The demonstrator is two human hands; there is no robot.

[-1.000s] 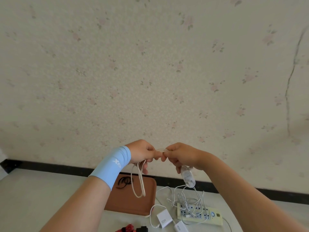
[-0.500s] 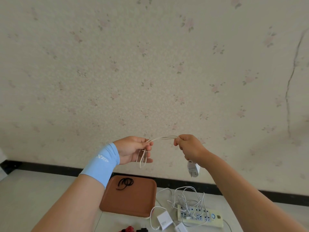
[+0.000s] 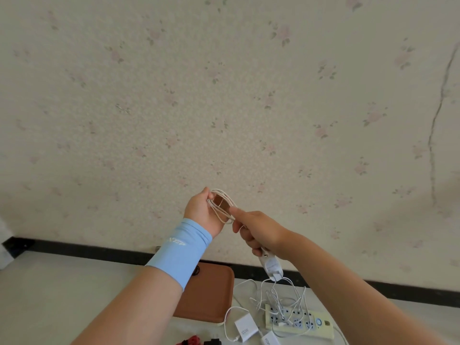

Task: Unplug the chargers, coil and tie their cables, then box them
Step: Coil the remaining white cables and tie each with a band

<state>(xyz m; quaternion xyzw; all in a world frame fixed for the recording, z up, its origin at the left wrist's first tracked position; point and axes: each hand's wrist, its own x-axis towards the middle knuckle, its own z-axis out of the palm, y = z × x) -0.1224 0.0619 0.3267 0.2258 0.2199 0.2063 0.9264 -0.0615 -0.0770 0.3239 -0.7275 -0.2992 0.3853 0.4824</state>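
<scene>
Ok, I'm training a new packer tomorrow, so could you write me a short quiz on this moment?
1. True or false: the left hand holds the looped white cable up, clear of the brown tray.
2. What sticks out below the right hand? A) the charger B) a pair of scissors C) a roll of tape
3. Fill in: the wrist sleeve on the left arm is light ___.
Key: 1 true; 2 A; 3 blue.
</scene>
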